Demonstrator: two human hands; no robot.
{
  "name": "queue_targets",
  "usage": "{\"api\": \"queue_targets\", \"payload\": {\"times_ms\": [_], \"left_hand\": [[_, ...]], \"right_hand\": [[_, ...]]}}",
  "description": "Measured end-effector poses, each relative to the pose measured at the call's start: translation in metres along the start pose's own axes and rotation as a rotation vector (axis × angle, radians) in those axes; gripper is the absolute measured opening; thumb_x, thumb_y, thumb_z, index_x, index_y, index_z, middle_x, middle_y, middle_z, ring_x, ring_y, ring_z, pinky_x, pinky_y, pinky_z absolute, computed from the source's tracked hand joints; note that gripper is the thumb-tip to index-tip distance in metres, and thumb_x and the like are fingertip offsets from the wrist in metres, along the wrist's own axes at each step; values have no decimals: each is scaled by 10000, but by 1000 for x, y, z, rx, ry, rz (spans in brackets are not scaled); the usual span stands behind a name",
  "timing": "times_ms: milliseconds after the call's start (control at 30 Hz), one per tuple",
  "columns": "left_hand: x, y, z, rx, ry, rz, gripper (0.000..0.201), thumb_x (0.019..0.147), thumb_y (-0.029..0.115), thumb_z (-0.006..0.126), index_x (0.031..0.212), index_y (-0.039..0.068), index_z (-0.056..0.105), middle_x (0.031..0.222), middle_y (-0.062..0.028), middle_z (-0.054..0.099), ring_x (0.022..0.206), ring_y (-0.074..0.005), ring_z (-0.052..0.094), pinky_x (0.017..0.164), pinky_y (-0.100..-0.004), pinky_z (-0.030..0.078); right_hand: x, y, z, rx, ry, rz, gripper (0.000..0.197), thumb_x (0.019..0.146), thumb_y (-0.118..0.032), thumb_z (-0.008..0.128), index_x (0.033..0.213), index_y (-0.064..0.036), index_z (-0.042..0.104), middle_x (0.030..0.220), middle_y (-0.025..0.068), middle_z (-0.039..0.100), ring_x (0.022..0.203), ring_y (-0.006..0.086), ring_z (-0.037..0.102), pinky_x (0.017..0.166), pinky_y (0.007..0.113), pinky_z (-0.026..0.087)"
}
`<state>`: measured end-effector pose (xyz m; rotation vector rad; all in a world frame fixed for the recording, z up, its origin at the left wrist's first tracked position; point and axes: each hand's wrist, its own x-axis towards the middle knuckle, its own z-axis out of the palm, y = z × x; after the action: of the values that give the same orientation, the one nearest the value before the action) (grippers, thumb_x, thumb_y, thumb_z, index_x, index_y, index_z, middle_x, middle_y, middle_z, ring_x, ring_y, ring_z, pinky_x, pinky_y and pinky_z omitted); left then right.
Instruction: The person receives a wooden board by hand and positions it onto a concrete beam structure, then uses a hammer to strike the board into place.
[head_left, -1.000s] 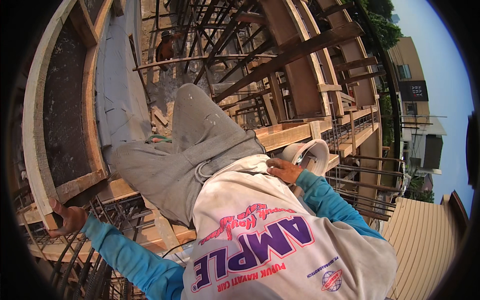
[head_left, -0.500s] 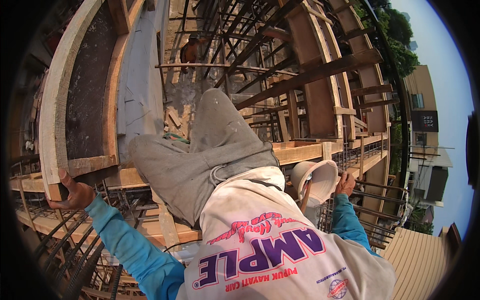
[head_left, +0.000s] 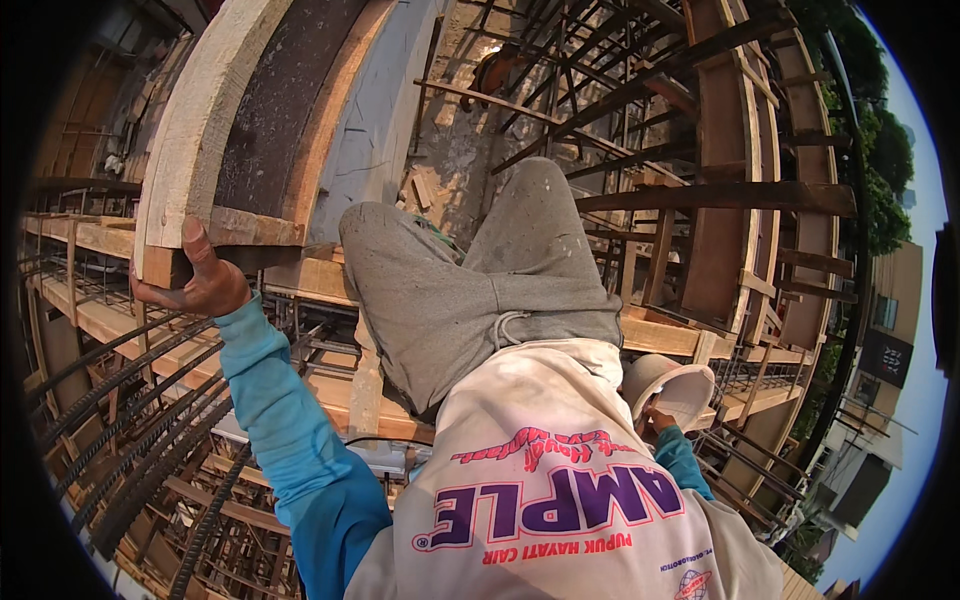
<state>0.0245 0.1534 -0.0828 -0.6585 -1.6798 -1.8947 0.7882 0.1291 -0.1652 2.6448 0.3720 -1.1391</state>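
My left hand [head_left: 200, 278] grips the lower end of a long wooden formwork panel [head_left: 185, 140], thumb pressed on its face and fingers curled around the end block. The panel has pale timber edges and a dark inner board. At my right hip hangs a whitish bucket-like container [head_left: 684, 392], its mouth tilted open. My right hand [head_left: 660, 421] is at the mouth of this container; its fingers are mostly hidden there, so what they hold does not show.
I sit on timber formwork [head_left: 325, 280] high above a floor. Steel rebar [head_left: 150, 400] runs at the lower left. Dark wooden props and a beam [head_left: 720, 196] cross ahead to the right. Far below, another person [head_left: 495, 70] is partly visible. A grey-white board [head_left: 365, 130] stands beside the panel.
My right hand has moved from the rebar beside the container to the container's mouth. The left hand keeps its hold on the panel. The whole view has shifted and turned somewhat.
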Motion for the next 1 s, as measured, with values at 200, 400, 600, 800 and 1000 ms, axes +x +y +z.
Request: {"api": "queue_targets", "payload": {"times_ms": [200, 400, 600, 800, 1000], "left_hand": [[0, 3, 8, -8, 29, 94, 765, 683, 319, 830, 1170, -47, 367, 1017, -179, 538, 874, -241, 613, 791, -335, 561], [-1, 0, 4, -25, -12, 54, 693, 710, 278, 816, 1142, -41, 378, 987, -183, 572, 868, -232, 622, 788, -323, 564], [6, 5, -2, -151, 9, 48, 675, 689, 229, 822, 1140, -3, 377, 1002, -170, 572, 869, -225, 622, 798, -331, 575], [-3, -11, 11, -181, -132, 146, 910, 668, 398, 831, 1268, 33, 253, 1126, -130, 468, 1047, -223, 550, 904, -334, 514], [-3, -7, -7, -139, -184, 118, 866, 690, 361, 820, 1254, 34, 251, 1131, -175, 438, 1044, -268, 557, 855, -355, 534]], "right_hand": [[79, 32, -41, -1398, 75, -459, 527, 869, -258, 513, 1357, -77, 429, 1068, 246, 634, 992, 338, 634, 809, 426, 510], [81, 53, -149, -1370, -90, -797, 321, 868, -234, 555, 1123, -40, 544, 953, 231, 642, 826, 332, 650, 669, 444, 515], [-81, -27, -123, -180, -478, 58, 293, 883, -329, 604, 1024, -75, 568, 773, 103, 603, 656, 205, 586, 554, 358, 486], [-90, -46, -115, -159, -496, 41, 268, 886, -324, 603, 1008, -89, 564, 725, 72, 561, 601, 182, 539, 514, 337, 455], [-101, -78, -108, -180, -466, -24, 243, 889, -319, 603, 991, -103, 560, 678, 41, 518, 546, 160, 492, 475, 316, 424]]}}
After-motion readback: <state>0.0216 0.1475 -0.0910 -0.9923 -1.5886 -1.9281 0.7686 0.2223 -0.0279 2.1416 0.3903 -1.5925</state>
